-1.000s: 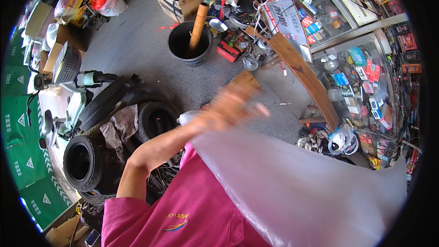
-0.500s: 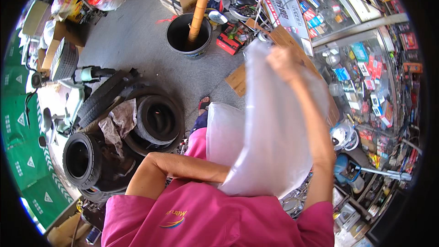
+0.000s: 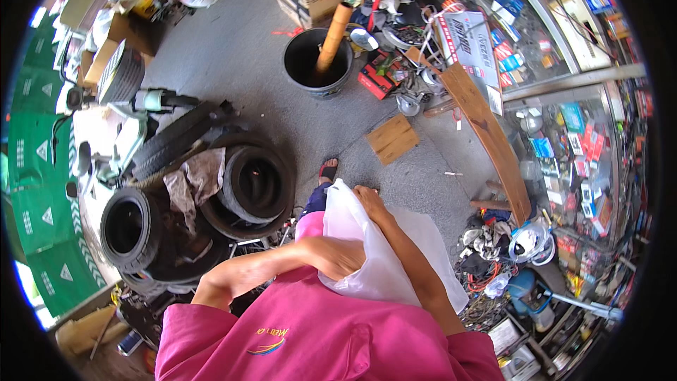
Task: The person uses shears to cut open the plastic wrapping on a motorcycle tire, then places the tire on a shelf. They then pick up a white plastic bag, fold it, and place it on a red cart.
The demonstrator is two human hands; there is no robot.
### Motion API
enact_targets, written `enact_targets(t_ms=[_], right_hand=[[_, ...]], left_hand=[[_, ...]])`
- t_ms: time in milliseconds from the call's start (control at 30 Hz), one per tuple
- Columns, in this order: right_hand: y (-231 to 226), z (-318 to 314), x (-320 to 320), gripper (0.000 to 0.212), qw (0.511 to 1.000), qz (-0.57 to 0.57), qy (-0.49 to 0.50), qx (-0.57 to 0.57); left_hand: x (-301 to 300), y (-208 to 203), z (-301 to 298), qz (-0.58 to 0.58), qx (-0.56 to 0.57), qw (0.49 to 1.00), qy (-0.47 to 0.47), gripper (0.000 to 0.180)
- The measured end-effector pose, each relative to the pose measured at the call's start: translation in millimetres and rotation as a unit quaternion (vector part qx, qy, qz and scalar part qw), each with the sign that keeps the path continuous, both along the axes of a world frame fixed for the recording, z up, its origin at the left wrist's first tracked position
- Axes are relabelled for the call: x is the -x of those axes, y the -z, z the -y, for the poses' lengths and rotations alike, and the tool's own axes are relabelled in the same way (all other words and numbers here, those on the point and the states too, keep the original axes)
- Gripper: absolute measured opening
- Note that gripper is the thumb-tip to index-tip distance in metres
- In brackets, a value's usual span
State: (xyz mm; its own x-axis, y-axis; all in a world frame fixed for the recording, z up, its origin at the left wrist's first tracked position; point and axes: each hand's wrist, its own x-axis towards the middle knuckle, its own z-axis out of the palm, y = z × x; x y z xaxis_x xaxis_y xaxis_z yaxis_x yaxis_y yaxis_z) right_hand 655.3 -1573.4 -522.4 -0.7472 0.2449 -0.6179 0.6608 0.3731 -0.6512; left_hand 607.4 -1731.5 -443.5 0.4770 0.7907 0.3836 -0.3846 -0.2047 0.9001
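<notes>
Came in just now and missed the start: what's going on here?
A person in a pink shirt is handling a large piece of cloudy plastic, perhaps a bag, in front of them. The left hand is at the plastic, partly hidden; the right hand is near its far edge. Tyres lie to the left, and a black bucket stands farther ahead.

A cluttered repair workshop with a shop's glass case (image 3: pixel 578 81)
Black tyres (image 3: pixel 147 257) lie heaped on the grey floor (image 3: pixel 240 63); small coloured boxes (image 3: pixel 541 148) fill the case, near tangled cables (image 3: pixel 483 284).
</notes>
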Motion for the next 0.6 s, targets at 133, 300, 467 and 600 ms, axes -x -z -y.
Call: enact_targets(t_ms=[133,300,467,600], right_hand=[[8.8,-32.2,-13.9,0.046,0.983,-0.015,0.179,-0.031],[-2.7,-56.6,-7.7,0.047,0.970,0.010,0.225,-0.089],[-11.7,-60.8,-14.5,0.046,0.955,0.005,0.284,-0.089],[-22.2,-65.5,-7.3,0.046,0.945,-0.015,0.310,-0.099]], left_hand=[[133.5,-179.5,-34.3,-0.338,0.243,0.900,-0.132,0.099],[98.0,-206.8,-65.5,-0.395,0.036,0.893,-0.212,0.100],[82.7,-220.5,-88.8,-0.334,0.003,0.884,-0.326,0.069],[86.0,-220.5,-86.8,-0.319,0.020,0.911,-0.259,0.051]])
